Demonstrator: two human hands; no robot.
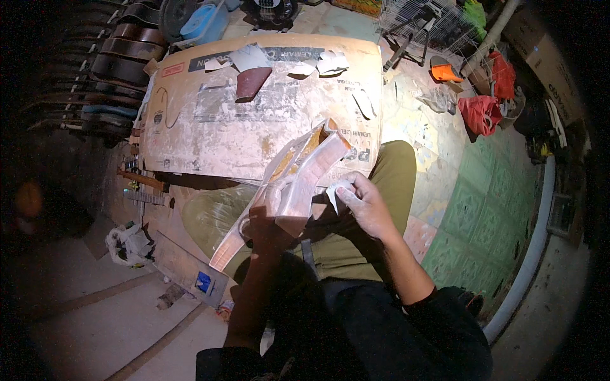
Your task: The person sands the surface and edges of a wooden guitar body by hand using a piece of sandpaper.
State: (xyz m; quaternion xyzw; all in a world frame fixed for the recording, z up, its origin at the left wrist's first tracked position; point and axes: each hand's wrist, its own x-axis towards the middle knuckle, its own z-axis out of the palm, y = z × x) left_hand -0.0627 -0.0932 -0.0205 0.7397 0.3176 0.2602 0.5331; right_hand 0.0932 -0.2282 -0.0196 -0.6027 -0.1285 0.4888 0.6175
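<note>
My left hand [270, 225], in deep shadow, grips an unfinished wooden guitar-like body [311, 171], pale and dusty, held tilted above my lap. A flat, narrow wooden part reaches down-left past my wrist; the far end shows an angular opening with orange-brown edges. My right hand [368, 206] is just right of the wood, pinching a torn, folded piece of white-backed sandpaper [337, 192] between thumb and fingers. The paper appears slightly apart from the wood.
A dusty cardboard sheet [210, 140] lies ahead, bearing torn white paper pieces [333, 62] and a dark red sandpaper piece [252, 84]. Several guitar bodies [124, 60] are stacked at left. A hammer-like tool [143, 180] lies near my left knee; red cloth [480, 114] at right.
</note>
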